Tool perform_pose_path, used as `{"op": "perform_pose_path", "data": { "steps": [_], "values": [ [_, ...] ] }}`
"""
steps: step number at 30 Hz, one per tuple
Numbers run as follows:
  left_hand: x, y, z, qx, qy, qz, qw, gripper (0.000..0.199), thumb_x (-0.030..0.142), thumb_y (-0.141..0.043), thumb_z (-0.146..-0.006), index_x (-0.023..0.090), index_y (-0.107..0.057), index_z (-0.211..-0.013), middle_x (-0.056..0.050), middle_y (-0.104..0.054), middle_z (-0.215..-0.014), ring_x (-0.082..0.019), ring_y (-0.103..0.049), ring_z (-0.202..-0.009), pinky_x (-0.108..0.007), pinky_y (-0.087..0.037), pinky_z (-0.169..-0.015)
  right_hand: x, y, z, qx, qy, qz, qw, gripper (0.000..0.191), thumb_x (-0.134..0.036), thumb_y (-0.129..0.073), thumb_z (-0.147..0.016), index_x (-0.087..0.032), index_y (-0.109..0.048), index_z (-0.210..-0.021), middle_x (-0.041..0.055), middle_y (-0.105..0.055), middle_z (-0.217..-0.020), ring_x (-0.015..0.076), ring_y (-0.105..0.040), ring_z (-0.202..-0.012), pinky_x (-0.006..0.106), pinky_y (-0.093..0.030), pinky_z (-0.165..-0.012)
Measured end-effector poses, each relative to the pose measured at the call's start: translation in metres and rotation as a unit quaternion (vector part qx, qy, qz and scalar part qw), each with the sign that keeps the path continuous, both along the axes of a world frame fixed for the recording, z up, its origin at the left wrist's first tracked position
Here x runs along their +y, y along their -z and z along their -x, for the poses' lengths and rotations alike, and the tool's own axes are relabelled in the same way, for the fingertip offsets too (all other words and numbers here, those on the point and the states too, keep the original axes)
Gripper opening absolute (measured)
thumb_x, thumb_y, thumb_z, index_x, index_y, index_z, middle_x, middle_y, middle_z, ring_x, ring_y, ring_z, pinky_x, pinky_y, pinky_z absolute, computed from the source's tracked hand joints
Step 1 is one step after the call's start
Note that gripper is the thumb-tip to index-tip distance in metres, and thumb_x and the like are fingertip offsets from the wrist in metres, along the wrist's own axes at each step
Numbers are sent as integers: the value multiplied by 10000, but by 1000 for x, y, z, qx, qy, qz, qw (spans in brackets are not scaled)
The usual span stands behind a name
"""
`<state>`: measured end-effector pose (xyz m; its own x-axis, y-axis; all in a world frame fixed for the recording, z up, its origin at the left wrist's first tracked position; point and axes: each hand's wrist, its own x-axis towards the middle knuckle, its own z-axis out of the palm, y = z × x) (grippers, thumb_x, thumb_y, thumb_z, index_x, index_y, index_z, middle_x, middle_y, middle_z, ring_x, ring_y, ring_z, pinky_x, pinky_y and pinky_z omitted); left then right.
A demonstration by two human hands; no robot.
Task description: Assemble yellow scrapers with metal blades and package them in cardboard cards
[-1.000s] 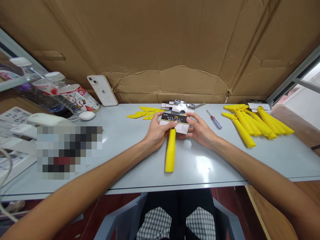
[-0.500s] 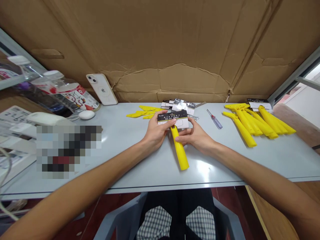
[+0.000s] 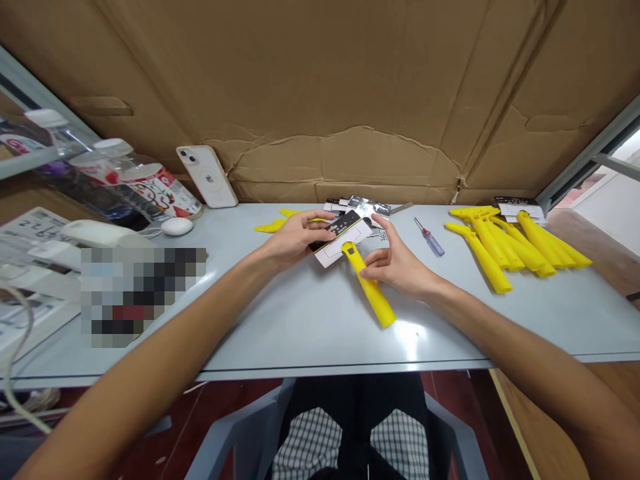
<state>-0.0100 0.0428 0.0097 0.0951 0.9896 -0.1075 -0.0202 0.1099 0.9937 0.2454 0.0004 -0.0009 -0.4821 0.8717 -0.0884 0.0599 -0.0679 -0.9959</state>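
My left hand (image 3: 296, 239) pinches the upper left end of a black-and-white printed card (image 3: 345, 248), thumb on top. The card is tilted, its right end raised. A hollow yellow plastic handle (image 3: 376, 298) lies slantwise, its narrow slotted end over the card's lower edge. My right hand (image 3: 403, 267) grips this handle near its upper half between thumb and curled fingers, and its forefinger reaches up by the card's right corner. Whether card and handle are joined cannot be made out. Just behind my hands lie more cards (image 3: 370, 208), small metal screws (image 3: 383, 235) and flat yellow pieces (image 3: 270, 227).
A screwdriver (image 3: 429, 237) lies right of my hands, and several yellow handles (image 3: 483, 257) are piled farther right by more cards (image 3: 523, 210). A phone (image 3: 207, 177) leans on the cardboard (image 3: 320, 87) at the back. Bottles (image 3: 160, 190) and a white mouse (image 3: 177, 227) are at left.
The card has turned anticlockwise, its left end lower and right end higher. The handle's wide end has swung right. My left hand has shifted left.
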Motion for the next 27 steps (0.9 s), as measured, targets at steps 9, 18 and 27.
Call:
{"op": "perform_pose_path", "data": {
  "steps": [9, 18, 27],
  "values": [
    [-1, -6, 10, 172, 109, -63, 977, 382, 333, -919, -746, 204, -865, -1101, -123, -826, -1200, -297, -757, -1040, -485, -615, -964, 0, -6, -6, -215, -56, -184, 957, 761, -228, -722, -870, -260, -568, -1614, 75, -763, -1013, 269, -720, -876, 457, -606, -794],
    [-3, 22, -1, 302, 143, -156, 930, 451, 250, -788, -856, 184, -761, -1301, -124, -800, -1200, -276, -755, -1119, -508, -598, -1039, -8, -9, -2, -328, -83, -247, 908, 426, -291, -621, -950, -175, -765, -1334, 47, -808, -882, 218, -679, -809, 355, -468, -722],
    [-17, 35, -22, 268, 179, -253, 912, 347, 222, -700, -947, 221, -736, -1291, -91, -800, -1248, -247, -756, -1126, -458, -607, -1025, -6, -5, 0, -395, -33, -413, 820, 188, -161, -597, -963, -190, -782, -961, 120, -741, -1102, 288, -604, -1067, 382, -441, -818]
  ]
}}
